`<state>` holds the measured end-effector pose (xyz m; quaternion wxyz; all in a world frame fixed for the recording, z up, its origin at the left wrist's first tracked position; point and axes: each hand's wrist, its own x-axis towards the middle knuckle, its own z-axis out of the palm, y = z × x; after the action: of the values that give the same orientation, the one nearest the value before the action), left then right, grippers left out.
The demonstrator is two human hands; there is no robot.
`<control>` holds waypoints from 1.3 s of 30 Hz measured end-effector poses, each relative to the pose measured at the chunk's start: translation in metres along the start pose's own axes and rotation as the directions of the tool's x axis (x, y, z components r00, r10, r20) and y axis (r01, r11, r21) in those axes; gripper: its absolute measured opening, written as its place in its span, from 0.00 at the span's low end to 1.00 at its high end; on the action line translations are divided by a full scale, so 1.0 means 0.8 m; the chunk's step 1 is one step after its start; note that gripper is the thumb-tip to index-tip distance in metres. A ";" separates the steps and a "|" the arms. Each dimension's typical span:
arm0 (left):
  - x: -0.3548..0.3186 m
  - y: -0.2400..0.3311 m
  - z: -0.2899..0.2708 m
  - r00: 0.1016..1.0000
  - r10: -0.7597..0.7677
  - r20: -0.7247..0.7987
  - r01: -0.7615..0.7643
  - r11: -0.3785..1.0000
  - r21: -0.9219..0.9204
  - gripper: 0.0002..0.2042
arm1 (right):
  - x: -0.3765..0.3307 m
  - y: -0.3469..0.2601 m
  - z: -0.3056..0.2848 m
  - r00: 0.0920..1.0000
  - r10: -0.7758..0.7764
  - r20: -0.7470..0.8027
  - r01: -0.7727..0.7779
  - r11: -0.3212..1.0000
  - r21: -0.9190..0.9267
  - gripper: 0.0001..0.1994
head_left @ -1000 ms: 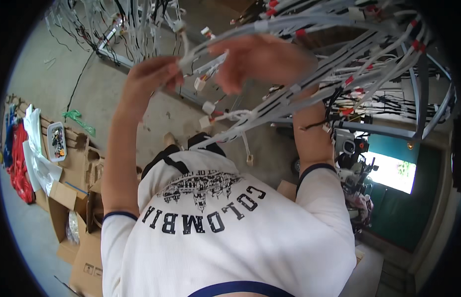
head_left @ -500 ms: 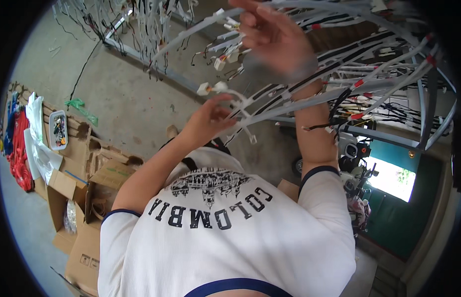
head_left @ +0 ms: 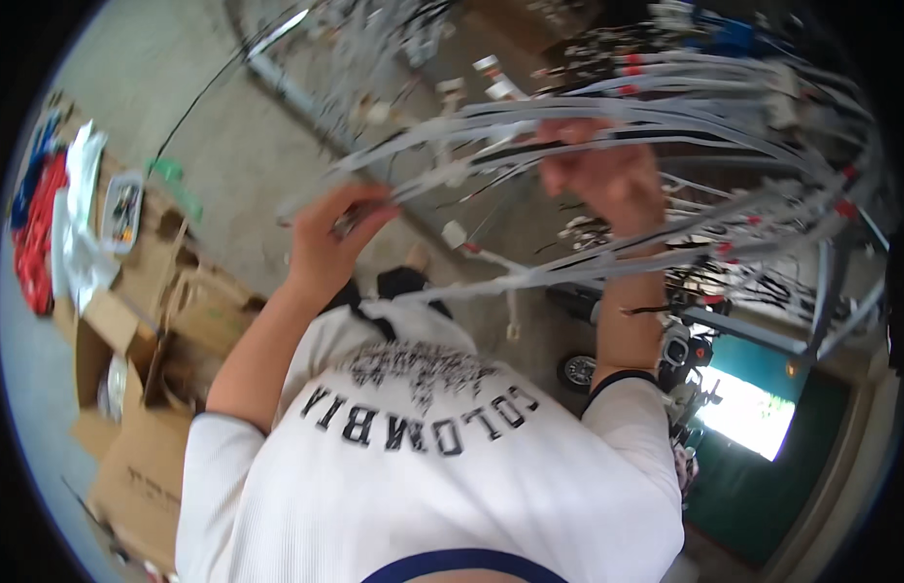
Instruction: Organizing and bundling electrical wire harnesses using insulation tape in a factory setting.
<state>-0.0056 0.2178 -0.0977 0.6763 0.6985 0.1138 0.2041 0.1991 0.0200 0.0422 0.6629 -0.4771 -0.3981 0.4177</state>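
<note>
A long bundle of grey-sleeved wire harnesses with black wires, red tape bands and white connectors spans the upper right in front of me. My left hand is closed, thumb and fingers pinched on the left end of a harness strand. Among the sleeves, my right hand has its fingers curled round part of the bundle; motion blurs it and the sleeves partly cover it. A lower grey strand runs loose below both hands, with a white connector hanging above it.
More harnesses hang from a metal frame at the upper left. Cardboard boxes, a clear plastic tray of small parts and red plastic bags lie at the left. A wheeled vehicle stands at the right, near a green door.
My left hand has moved left and pinches a strand further out. The right hand has come down from above into the bundle. The strands are now spread apart, and the view has shifted.
</note>
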 end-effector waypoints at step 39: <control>-0.004 0.105 -0.029 0.959 0.271 0.083 -0.186 0.823 -0.536 0.21 | 0.019 -0.002 0.024 0.998 0.029 0.060 -0.029 1.000 0.003 0.50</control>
<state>-0.0286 0.2325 -0.0147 0.8179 0.5104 -0.0837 0.2520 0.1866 0.0395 0.0496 0.6454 -0.4686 -0.4101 0.4423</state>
